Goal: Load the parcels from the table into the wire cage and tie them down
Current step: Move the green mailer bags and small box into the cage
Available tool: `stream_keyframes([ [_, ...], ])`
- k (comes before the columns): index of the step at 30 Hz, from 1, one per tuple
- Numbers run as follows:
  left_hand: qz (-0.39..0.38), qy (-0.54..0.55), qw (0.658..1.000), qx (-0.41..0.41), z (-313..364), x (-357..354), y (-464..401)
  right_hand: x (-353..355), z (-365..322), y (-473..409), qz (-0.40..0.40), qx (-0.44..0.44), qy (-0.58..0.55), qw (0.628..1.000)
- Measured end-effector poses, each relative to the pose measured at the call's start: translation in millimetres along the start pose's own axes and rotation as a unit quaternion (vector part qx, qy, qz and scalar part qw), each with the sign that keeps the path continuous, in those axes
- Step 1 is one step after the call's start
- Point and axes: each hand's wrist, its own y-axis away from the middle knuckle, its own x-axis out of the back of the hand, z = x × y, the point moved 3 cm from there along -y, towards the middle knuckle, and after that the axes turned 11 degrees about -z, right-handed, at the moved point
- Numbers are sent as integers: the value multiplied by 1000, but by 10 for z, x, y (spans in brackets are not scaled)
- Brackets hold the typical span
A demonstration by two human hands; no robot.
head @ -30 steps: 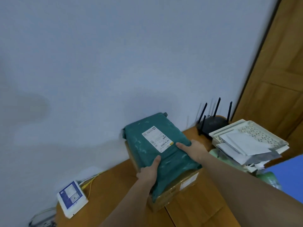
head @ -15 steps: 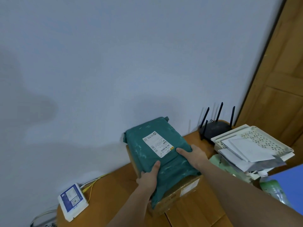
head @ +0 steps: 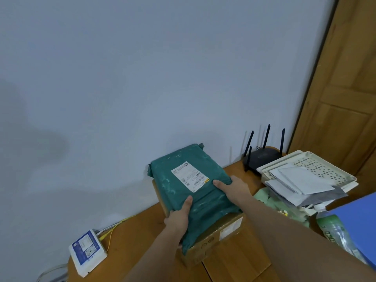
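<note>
Two parcels sit stacked on the wooden worktop [head: 146, 237] by the wall: one green mailer bag [head: 189, 190] lies atop one cardboard box [head: 219, 239]. The left hand [head: 179, 218] grips the bag's near-left edge, thumb on top and fingers wrapped under. The right hand [head: 234, 188] clasps its right edge likewise, beside the white label [head: 190, 176].

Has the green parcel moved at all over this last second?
No. The green parcel lies at the same offset from the router, and on the same cardboard box, as before. Only the view itself shifts slightly.
</note>
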Motion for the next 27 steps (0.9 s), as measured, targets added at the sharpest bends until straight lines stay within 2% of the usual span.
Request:
stream_keyframes([
  [4, -33, 68, 997, 6, -18, 33, 50, -8, -51, 170, 11, -4, -8, 1000],
  [7, -58, 126, 990, 15, -34, 98, 213, -69, -48, 555, 73, -1, -20, 997],
  [11, -104, 125, 987, 8, -123, 200, 594, -27, -111, 1230, 141, -5, -8, 990],
  [14, -90, 95, 991, -4, -141, 401, 1133, 47, -363, 1754, 154, 8, -3, 988],
  [19, -113, 65, 988, -87, -46, 934, 2034, 121, -1077, 2672, 185, 52, 21, 981],
  [21, -159, 99, 975, -117, -44, 1151, 2411, 86, -1415, 3068, 190, 81, 24, 978],
  [23, -173, 127, 965, -147, -87, 1420, 2793, -36, -1721, 3485, 195, 104, 29, 975],
  [27, -114, 121, 962, -217, -271, 2211, 3460, -521, -2210, 4201, 177, 142, 18, 974],
])
